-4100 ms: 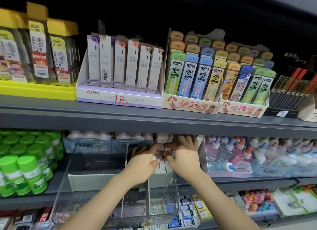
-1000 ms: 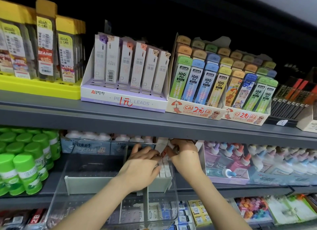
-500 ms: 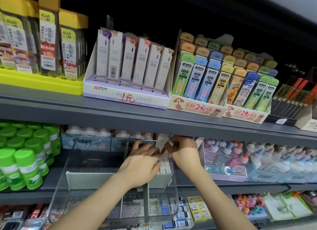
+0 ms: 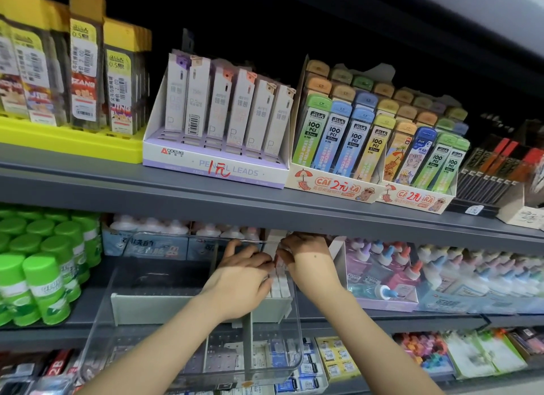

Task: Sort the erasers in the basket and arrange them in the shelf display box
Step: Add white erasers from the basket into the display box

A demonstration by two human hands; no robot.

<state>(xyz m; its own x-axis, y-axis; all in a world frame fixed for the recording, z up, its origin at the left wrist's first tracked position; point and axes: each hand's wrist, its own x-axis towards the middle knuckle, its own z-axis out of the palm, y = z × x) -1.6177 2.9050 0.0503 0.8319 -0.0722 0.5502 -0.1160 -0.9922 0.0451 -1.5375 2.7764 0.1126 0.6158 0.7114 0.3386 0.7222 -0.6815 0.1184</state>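
Bright, even light is falling on the pencil lead boxes [image 4: 215,123], while the recess behind them is sinking into black. The wide lens is bowing the shelf edge [image 4: 265,209], and the green bottles [image 4: 38,282] at left are blurring.

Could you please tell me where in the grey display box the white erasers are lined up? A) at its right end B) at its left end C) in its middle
A: the white erasers stand in a row at the right end of the grey display box, showing between the left hand and the right hand.
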